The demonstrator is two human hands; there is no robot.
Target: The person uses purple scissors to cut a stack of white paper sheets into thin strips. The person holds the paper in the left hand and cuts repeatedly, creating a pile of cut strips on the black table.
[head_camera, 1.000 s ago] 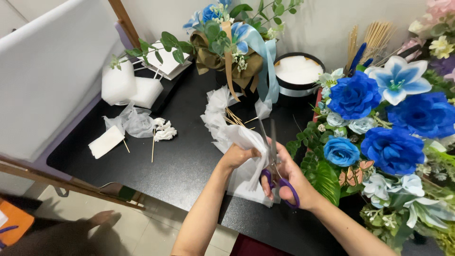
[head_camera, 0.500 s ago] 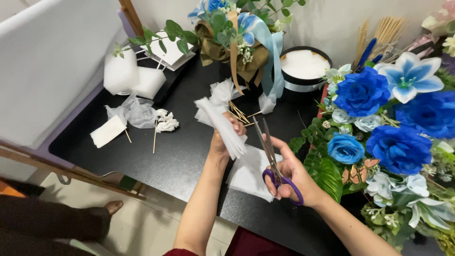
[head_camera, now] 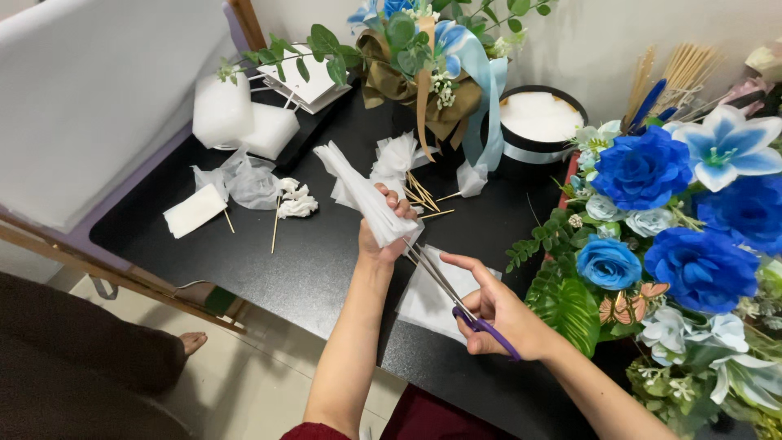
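From my remote seat I look down on a black bench [head_camera: 309, 269] that runs beside a large white board [head_camera: 98, 98] leaning along its far-left edge. A mass of blue and white artificial flowers [head_camera: 676, 212] crowds the bench's right side, and a bouquet [head_camera: 423, 57] bound with brown and pale-blue ribbon stands at the back, next to a round black box [head_camera: 538, 122] filled with white material. White foam blocks [head_camera: 236, 118] sit near the back left corner, with crumpled clear wrap [head_camera: 248, 183] and a small white pad [head_camera: 194, 210] in front of them.

The left hand [head_camera: 383, 232] is raised above the middle of the bench, its fingers [head_camera: 395, 200] clenched around a folded bundle of white tissue paper [head_camera: 358, 187] that fans upward and to the left. The right hand [head_camera: 501, 314] grips purple-handled scissors [head_camera: 456, 301], fingers through the loops, blades pointing up and left with their tips right at the lower end of the bundle, just beneath the left hand. Whether the blades are biting the paper I cannot tell.

A flat white sheet [head_camera: 432, 301] lies on the bench below both hands. Thin wooden sticks [head_camera: 423, 195] lie scattered behind the bundle among further tissue tufts [head_camera: 395, 155].
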